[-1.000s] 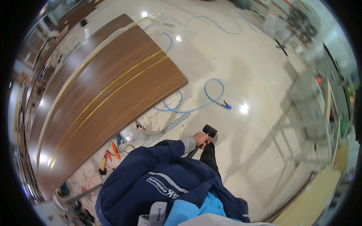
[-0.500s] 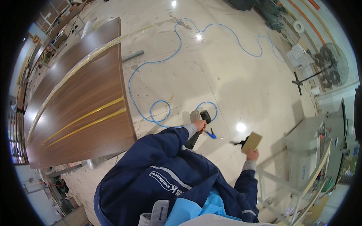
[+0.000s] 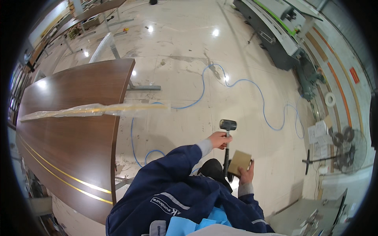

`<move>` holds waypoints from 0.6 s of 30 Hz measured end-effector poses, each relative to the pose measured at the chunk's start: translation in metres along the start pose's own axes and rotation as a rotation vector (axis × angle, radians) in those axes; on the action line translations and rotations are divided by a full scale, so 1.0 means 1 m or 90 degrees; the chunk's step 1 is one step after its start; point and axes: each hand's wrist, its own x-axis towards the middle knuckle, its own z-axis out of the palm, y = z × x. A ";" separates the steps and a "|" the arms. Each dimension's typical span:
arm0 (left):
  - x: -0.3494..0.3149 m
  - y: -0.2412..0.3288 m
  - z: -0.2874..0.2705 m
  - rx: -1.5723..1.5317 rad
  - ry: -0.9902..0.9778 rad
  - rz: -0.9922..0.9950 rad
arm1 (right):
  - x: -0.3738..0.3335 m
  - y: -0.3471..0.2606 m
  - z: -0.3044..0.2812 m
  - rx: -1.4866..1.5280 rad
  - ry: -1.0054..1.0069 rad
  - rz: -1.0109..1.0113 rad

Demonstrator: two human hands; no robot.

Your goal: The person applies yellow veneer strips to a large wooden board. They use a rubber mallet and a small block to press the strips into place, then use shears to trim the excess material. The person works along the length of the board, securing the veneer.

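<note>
My left hand (image 3: 220,140) is closed round the shaft of a mallet (image 3: 228,125) just below its black head. The head points away from me and the black-gripped handle runs back toward my body. My right hand (image 3: 247,173) grips a flat tan rectangular block (image 3: 239,162) at its right edge, fingers partly hidden by it. The block is close beside the lower handle; I cannot tell whether they touch. Both hands are above the tiled floor, in front of my body.
At the left stands a brown wood-grain tabletop (image 3: 71,145), with a plastic-wrapped strip (image 3: 94,111) lying across it and past its edge. A blue hose (image 3: 263,106) winds over the floor. A fan (image 3: 348,151) stands at right, a long machine (image 3: 271,37) at the far right.
My view has swung toward the far side of the room and the machine. The mallet and block have come close together in front of me. The blue-handled air gun has left view.
</note>
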 end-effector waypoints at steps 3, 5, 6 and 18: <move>0.095 0.074 -0.035 0.126 0.017 0.051 | 0.114 -0.060 0.081 -0.098 -0.186 -0.055; 0.148 0.118 -0.069 0.148 0.054 0.067 | 0.185 -0.081 0.139 -0.175 -0.274 -0.074; 0.176 0.142 -0.091 0.172 0.071 0.073 | 0.223 -0.088 0.167 -0.235 -0.284 -0.089; 0.223 0.264 -0.397 0.021 0.499 0.098 | 0.469 -0.132 0.544 -0.476 -0.713 -0.106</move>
